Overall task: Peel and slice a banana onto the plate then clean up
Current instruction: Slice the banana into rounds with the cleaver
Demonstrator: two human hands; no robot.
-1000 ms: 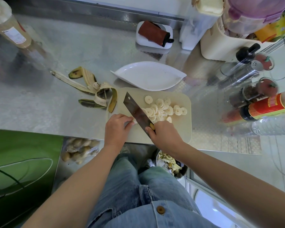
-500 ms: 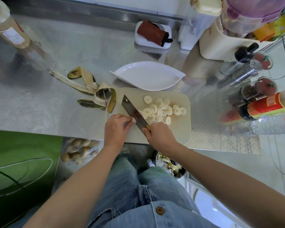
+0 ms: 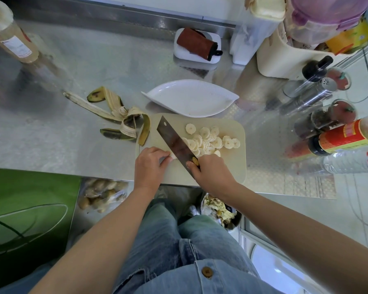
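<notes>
On the steel counter (image 3: pixel 72 66), left of everything else, the green-and-yellow banana peel (image 3: pixel 119 122) lies splayed open, one strip reaching onto the left edge of the pale beige plastic cutting board (image 3: pixel 232 170). My left grip (image 3: pixel 150 166) rests on the near left part of that board, fingers curled, pinching the short white stub of peeled banana (image 3: pixel 173 157) between fingertips and thumb. Just right of the stub stands the broad rectangular steel cleaver (image 3: pixel 175 143), blade angled from far left to near right, its flat side touching the stub. Beyond the board's far edge sits the white leaf-shaped plate (image 3: pixel 189 98). The pile of round banana slices (image 3: pixel 208 139) lies on the board to the right of the blade, some overlapping, a few lying loose at the far and right sides of the pile. My right grip (image 3: pixel 212 172) is wrapped around the cleaver's handle at the near end of the blade, thumb against the blade's base; the handle itself is mostly hidden under my fingers.
</notes>
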